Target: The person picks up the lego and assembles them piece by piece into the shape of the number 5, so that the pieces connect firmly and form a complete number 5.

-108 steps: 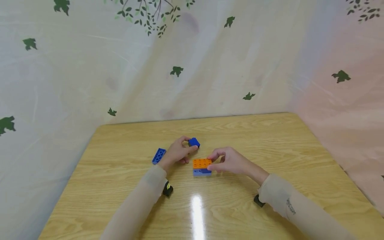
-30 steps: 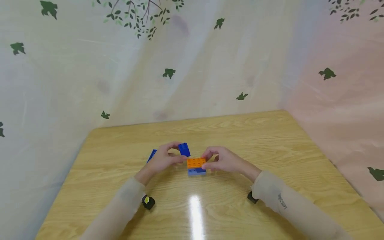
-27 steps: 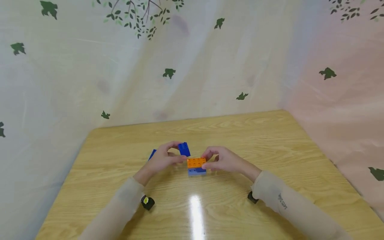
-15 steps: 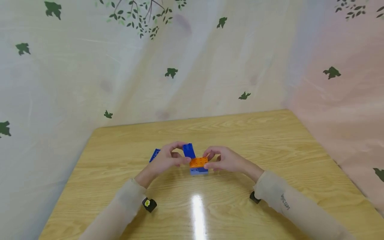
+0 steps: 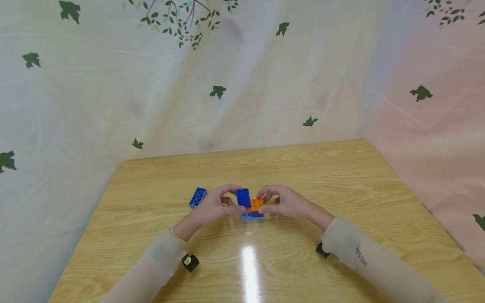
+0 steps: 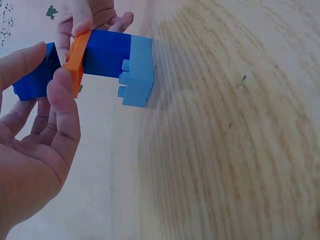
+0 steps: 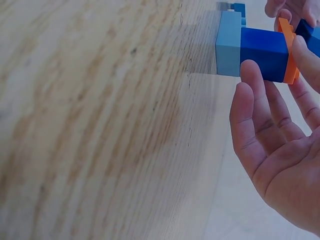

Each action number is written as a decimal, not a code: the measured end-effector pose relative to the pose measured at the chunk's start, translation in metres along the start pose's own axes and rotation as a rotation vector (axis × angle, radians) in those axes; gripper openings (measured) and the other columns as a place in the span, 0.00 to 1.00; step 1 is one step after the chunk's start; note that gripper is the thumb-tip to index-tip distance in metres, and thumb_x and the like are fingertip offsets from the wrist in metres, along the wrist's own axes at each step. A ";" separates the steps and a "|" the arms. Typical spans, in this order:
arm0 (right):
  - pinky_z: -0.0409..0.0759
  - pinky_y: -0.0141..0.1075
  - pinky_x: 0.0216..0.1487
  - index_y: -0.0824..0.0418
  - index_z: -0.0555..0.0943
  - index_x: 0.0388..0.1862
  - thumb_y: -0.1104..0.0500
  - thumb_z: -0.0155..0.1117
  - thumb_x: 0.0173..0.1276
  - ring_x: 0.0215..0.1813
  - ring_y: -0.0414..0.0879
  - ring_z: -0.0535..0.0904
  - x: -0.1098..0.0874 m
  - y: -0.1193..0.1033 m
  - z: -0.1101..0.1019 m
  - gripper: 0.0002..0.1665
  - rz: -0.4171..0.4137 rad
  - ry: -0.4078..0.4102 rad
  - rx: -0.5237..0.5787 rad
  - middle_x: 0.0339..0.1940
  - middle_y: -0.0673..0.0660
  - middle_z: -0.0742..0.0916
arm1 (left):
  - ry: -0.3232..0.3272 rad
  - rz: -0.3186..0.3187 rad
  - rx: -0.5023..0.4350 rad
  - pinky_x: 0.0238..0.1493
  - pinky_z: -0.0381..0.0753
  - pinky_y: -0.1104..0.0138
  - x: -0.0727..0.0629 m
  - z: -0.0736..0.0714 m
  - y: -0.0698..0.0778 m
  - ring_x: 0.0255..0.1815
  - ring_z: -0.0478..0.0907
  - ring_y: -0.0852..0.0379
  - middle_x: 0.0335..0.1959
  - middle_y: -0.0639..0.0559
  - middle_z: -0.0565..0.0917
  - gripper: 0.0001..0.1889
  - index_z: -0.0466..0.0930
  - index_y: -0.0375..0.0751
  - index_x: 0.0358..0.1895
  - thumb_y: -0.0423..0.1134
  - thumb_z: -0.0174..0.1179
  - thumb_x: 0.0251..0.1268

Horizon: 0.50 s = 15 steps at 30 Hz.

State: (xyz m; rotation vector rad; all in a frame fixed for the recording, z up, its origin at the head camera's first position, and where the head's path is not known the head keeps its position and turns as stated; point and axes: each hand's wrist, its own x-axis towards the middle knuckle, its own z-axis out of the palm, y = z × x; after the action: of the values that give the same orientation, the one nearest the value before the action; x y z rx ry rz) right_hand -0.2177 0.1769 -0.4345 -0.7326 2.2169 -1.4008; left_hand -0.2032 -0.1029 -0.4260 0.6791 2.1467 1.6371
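Note:
A small stack stands on the table: a light blue building brick at the bottom, a dark blue brick above it, and a flat orange brick on top. My left hand pinches another dark blue brick between thumb and fingers, right at the left part of the orange brick's studs. In the left wrist view this brick sits slightly tilted against the orange one. My right hand grips the orange brick's right end with thumb and index finger; its other fingers lie beside the stack.
A loose blue brick lies to the left behind my left hand, its hollow underside showing. The wooden table ends at a pale cloth backdrop printed with leaves and birds.
My left hand has picked up the dark blue brick from behind the stack and brought it right and down onto the orange brick. My right hand keeps its grip on the orange brick.

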 end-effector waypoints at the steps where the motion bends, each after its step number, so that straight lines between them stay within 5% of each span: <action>1: 0.87 0.51 0.36 0.55 0.80 0.57 0.52 0.73 0.68 0.32 0.61 0.85 0.000 0.001 0.000 0.22 0.001 -0.001 0.002 0.45 0.60 0.82 | -0.004 0.003 0.004 0.33 0.84 0.59 0.000 0.001 -0.001 0.37 0.82 0.43 0.52 0.48 0.81 0.25 0.76 0.46 0.65 0.38 0.70 0.66; 8: 0.87 0.52 0.37 0.56 0.80 0.57 0.52 0.73 0.68 0.32 0.62 0.85 0.000 0.002 0.001 0.22 0.004 0.000 0.016 0.45 0.60 0.81 | -0.020 0.024 0.025 0.34 0.85 0.53 0.002 0.003 -0.005 0.38 0.83 0.48 0.52 0.48 0.82 0.25 0.76 0.44 0.65 0.35 0.70 0.66; 15: 0.87 0.51 0.37 0.55 0.80 0.57 0.52 0.73 0.68 0.31 0.62 0.85 0.001 0.003 0.000 0.21 -0.001 -0.001 0.003 0.45 0.60 0.81 | -0.032 0.062 0.082 0.33 0.83 0.65 0.002 0.004 -0.009 0.39 0.82 0.49 0.48 0.50 0.83 0.23 0.77 0.44 0.62 0.35 0.71 0.64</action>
State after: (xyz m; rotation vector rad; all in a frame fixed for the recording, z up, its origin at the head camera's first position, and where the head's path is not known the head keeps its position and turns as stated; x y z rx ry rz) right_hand -0.2189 0.1775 -0.4372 -0.7335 2.2135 -1.4030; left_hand -0.2043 -0.1007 -0.4360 0.7984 2.2007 1.5645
